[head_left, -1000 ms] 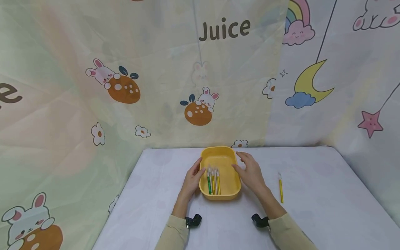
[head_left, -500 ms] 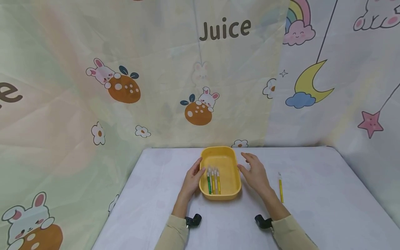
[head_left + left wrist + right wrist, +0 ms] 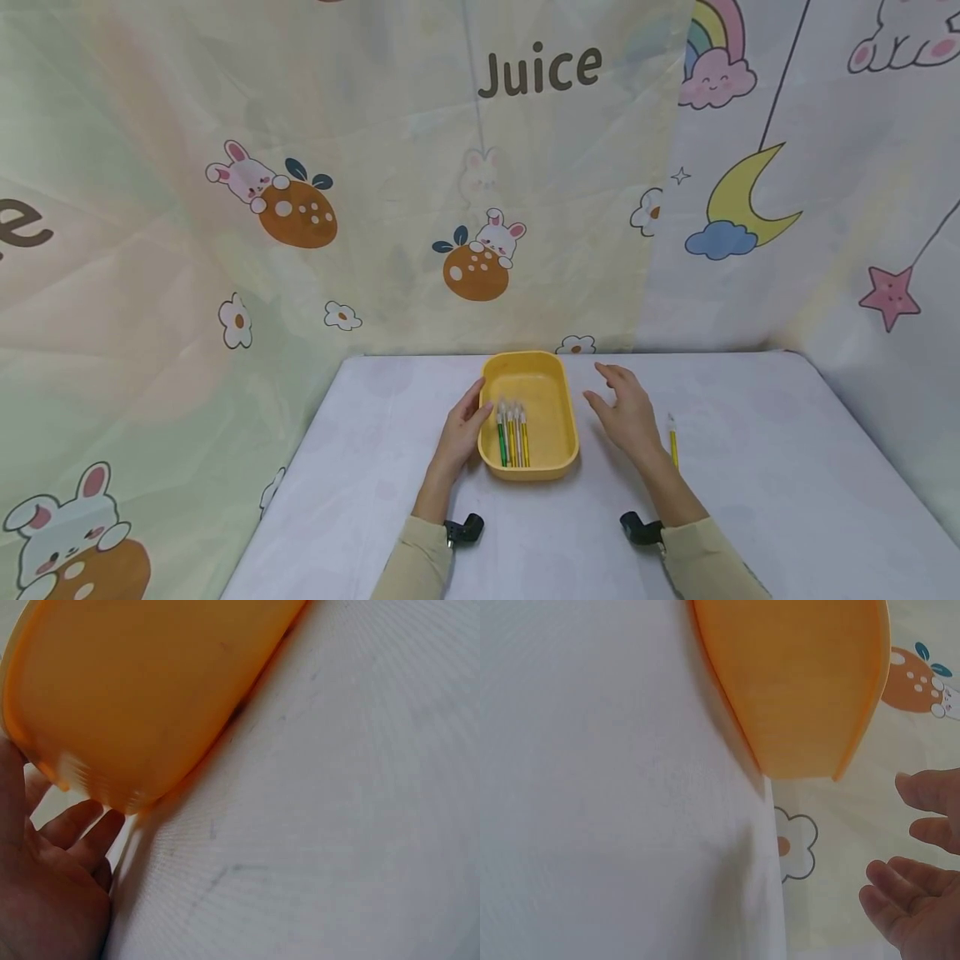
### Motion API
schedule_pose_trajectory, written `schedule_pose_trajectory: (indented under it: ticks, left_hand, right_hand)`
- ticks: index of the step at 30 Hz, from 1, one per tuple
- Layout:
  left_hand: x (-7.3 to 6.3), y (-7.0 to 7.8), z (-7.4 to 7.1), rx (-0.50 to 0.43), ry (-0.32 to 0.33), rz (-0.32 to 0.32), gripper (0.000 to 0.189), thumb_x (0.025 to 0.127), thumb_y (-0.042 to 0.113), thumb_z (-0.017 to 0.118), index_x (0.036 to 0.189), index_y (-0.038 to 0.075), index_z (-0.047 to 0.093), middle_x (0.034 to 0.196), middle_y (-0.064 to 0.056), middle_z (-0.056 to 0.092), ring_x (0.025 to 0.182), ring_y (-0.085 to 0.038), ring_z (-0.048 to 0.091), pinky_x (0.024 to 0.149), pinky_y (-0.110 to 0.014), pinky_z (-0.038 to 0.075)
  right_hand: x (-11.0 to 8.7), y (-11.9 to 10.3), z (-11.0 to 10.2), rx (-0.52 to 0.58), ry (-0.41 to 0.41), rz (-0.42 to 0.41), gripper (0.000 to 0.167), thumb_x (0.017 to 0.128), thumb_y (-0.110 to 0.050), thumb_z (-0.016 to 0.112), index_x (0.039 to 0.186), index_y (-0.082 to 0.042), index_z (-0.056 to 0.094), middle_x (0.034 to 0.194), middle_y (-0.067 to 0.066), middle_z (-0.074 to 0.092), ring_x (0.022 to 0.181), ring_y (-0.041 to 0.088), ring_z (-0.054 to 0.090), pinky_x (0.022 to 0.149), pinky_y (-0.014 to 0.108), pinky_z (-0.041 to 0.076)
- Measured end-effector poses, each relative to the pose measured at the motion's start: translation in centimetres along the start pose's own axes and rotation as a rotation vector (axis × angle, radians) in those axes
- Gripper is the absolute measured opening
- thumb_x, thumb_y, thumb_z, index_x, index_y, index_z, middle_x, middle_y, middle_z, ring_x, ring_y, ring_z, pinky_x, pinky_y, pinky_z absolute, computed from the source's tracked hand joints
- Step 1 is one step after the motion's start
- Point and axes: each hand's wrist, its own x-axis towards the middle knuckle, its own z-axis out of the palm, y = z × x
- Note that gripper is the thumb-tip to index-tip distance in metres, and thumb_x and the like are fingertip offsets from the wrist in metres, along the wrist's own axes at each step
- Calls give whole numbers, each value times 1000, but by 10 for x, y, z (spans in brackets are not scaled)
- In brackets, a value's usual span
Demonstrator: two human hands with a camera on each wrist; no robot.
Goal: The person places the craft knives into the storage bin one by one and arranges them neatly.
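A yellow plastic tray stands on the white table, with several pencils lying side by side in its left part. My left hand holds the tray's left side, thumb over the rim and fingers along the outer wall. In the left wrist view, that hand's fingertips meet the tray wall. To the right of the tray, apart from it, my right hand hovers with fingers spread and nothing in them. A single yellow pencil lies farther right, its lower end hidden by the right forearm.
A white cloth covers the table. Printed fabric walls rise directly behind it and at the sides. The tray's far end lies close to the back edge. Dark wrist cameras sit at both wrists.
My right hand has let go of the tray's right rim and moved off to the right, its forearm now covering part of the lone pencil. The left hand and tray stay put.
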Motion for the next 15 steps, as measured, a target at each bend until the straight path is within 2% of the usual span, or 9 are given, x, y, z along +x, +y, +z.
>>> schedule_pose_trajectory:
  ticks: [15]
  left_hand:
    - [-1, -2, 0, -14, -9, -4, 53, 107, 26, 58, 158, 34, 45, 167, 8, 37, 159, -20, 28, 130, -47, 24]
  right_hand:
    - [2, 7, -11, -24, 3, 51, 59, 100, -23, 71, 152, -5, 50, 151, 25, 49, 126, 42, 57, 103, 61, 52]
